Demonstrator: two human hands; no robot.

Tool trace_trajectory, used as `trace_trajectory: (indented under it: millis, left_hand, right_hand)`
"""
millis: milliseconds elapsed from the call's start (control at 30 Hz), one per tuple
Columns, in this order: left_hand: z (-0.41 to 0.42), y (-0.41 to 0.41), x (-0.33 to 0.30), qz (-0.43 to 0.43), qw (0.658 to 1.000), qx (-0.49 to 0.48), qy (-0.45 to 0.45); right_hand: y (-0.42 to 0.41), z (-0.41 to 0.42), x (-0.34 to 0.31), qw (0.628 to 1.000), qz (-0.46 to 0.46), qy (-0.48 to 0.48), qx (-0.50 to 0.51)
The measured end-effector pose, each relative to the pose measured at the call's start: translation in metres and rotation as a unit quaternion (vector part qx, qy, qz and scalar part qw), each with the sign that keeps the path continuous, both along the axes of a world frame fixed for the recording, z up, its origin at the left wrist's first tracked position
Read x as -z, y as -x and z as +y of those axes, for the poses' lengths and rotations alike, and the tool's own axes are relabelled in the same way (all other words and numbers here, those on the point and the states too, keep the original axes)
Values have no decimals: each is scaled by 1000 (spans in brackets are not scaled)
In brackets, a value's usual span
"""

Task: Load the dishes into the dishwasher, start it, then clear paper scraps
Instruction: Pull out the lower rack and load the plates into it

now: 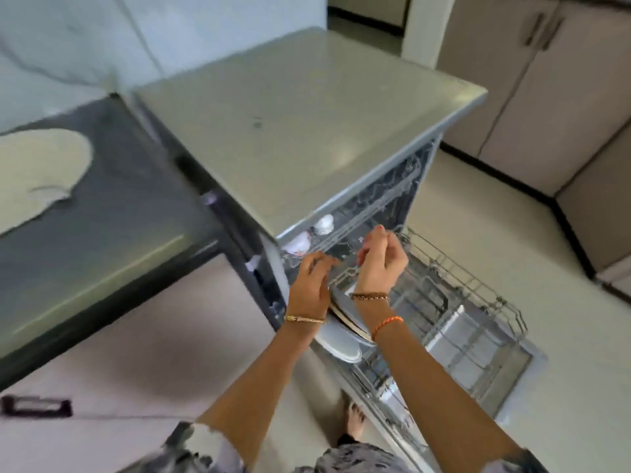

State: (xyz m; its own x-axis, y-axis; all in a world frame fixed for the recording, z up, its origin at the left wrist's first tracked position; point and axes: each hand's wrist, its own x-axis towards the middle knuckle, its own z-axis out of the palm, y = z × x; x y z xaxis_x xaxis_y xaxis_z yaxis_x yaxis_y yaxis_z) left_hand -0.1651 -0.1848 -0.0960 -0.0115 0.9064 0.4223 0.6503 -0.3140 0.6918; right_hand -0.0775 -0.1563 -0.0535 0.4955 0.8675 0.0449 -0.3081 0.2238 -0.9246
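White plates (341, 346) sit on edge at the near-left of the pulled-out lower rack (478, 322) of the dishwasher (307, 131). My left hand (312, 285) hovers w/ fingers relaxed; right hand (382, 257) is loosely curled, holding nothing, both above the plates.

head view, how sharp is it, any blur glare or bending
In the head view, the counter at left is smeared by motion blur; the hands over the lower rack are somewhat clearer but still soft; a soft sheen lies on the dishwasher top; the wide lens bends the cabinets and floor edges.
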Motion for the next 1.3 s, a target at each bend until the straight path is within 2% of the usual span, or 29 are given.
trace_trajectory:
  millis: [133,267,433,533,667,900,1067,1200,1233,1300]
  left_hand:
    - [-58,64,-38,-20,989,-142,-46]
    - [-133,141,-68,-42,952,-272,-134]
    - [-229,222,-100,-110,869,-453,-168]
    - [-273,264,-118,-161,797,-551,-187]
    - [-325,325,-136,-203,693,-661,-206]
    - [-381,429,-149,-266,559,-752,-226]
    - [-413,489,-156,-318,488,-790,-193]
    - [-436,521,-158,-369,435,-798,-195]
    - [-441,529,-160,-384,424,-796,-196]
    - [-450,548,-164,-416,417,-781,-206]
  right_hand:
    - [70,-48,-42,993,23,-50,-109]
    - [160,-116,-80,965,57,-53,-252]
    - [260,-203,-104,893,57,46,-445]
    - [312,-241,-116,845,35,44,-531]
    - [380,-274,-135,764,-29,52,-642]
    - [491,-291,-146,603,-97,83,-788]
    - [573,-292,-158,522,-128,99,-837]
    - [629,-298,-157,433,-88,228,-868]
    - [642,-302,-155,418,-77,263,-866]
    - [670,-311,-154,419,-90,274,-861]
